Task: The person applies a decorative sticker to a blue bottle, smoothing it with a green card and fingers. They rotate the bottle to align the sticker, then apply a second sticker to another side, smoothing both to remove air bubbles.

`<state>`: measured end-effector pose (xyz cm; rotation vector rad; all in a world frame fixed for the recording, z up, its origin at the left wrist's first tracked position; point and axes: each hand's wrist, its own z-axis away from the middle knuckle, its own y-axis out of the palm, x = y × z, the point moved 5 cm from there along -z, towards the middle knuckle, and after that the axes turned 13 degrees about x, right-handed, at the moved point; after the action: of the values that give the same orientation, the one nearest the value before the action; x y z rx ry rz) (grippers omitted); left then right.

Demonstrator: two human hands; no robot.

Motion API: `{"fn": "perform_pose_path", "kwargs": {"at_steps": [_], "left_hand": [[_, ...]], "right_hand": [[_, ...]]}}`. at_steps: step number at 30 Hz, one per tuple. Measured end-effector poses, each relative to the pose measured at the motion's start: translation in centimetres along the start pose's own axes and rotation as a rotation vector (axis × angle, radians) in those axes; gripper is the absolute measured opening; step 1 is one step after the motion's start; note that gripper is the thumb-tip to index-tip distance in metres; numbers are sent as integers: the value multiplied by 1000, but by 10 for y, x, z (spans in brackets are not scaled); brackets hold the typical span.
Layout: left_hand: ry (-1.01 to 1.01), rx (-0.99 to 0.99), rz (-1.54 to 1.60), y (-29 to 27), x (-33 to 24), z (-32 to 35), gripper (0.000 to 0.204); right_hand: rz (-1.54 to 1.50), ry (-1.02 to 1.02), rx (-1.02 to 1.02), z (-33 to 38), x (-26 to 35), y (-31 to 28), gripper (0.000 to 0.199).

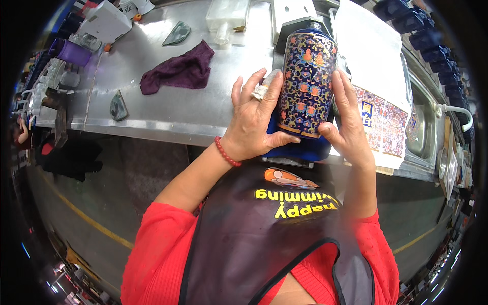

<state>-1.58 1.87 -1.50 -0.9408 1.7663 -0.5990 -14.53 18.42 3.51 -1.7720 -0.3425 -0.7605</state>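
One tall vase (308, 84), dark blue with red and gold flower scrollwork, stands between two hands at the near edge of a steel worktop (168, 109). The left hand (252, 124) wraps its left flank, fingers spread upward and thumb hooked under the foot; a pale wrapping covers one fingertip, and a red bead bracelet (225, 152) circles the wrist. The right hand (345, 114) presses flat against the vase's right flank, thumb curled toward its foot. Both hands grip the vase. Its mouth is hard to make out against the grey block (292, 25) behind it, and the fingers cover its side edges. A blue thing (300, 148) shows below the vase's foot, mostly hidden by the hands; whether the vase rests on it I cannot tell.

Left of the vase lies one crumpled purple cloth (179, 70). Two dark greenish wedge-shaped pieces lie farther left, one (177, 33) beyond the cloth and one (118, 105) near the worktop edge. One clear plastic bottle (226, 18) lies behind the vase to the left, cut off by the picture's top. Right of the vase a white sheet (371, 56) with patterned squares hangs over a sink (422, 127), hiding much of it. A row of dark blue boxes (429, 38) runs beyond that; the rim blurs them too much to count.
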Motion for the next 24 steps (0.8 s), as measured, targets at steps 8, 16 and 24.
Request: {"fn": "perform_pose_path", "kwargs": {"at_steps": [8,16,24], "left_hand": [[0,6,-21,2,1,0,121],[16,-59,120,-30,-12,-15,96],[-65,13,-62,-32,-39,-21,86]], "right_hand": [[17,6,36,-2,0,-6,92],[-24,66,10,-14,-7,-23,79],[121,119,61,-36,0,-31,76]]}}
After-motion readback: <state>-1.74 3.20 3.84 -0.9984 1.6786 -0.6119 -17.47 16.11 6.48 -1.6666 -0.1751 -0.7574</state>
